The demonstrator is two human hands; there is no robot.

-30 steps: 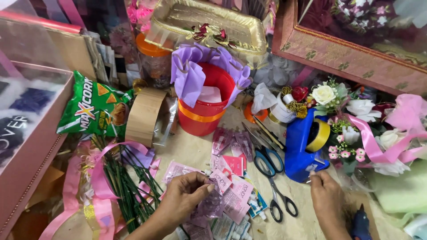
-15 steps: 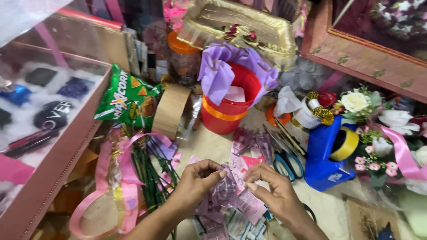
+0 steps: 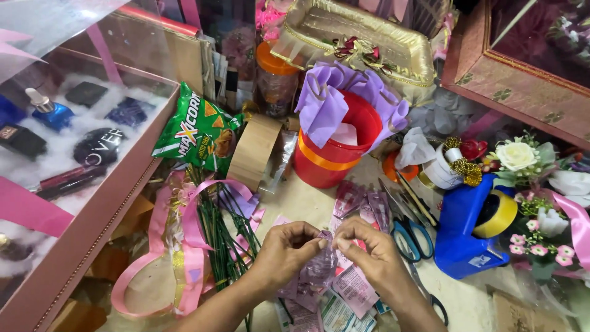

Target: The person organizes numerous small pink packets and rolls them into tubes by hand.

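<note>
Pinching: both hands meet over the bench (image 3: 307,200), closed on one small clear wrapper (image 3: 321,265) with a purple tint.
Left hand (image 3: 284,252): thumb and forefinger are shut on the wrapper's upper left edge, the other fingers curled under.
Right hand (image 3: 372,255): thumb and forefinger nip the wrapper's upper right edge, fingertips almost touching those of the left hand.
Wrapper: it hangs down from the two grips, between the hands and slightly below the fingertips, crumpled and upright, held just above the heap of packets.
Packets (image 3: 350,289): pink, purple and pale flat packets lie loose under and in front of the hands, some overlapping.
Scissors (image 3: 412,237): blue-handled, flat on the bench just right of the right hand, not touching it.
Tape holder (image 3: 461,243): blue, with a yellow roll in it, standing farther right beside the flowers (image 3: 516,157).
Bucket (image 3: 335,150): red with an orange band, lined with purple paper, standing beyond the hands.
Stems (image 3: 224,240): a bunch of green sticks lies left of the left hand, next to a pink ribbon loop (image 3: 153,258).
Snack bag (image 3: 196,132): green, leaning near a brown tape roll (image 3: 255,150).
Box (image 3: 74,184): large, pink, with a clear lid, at the far left.
</note>
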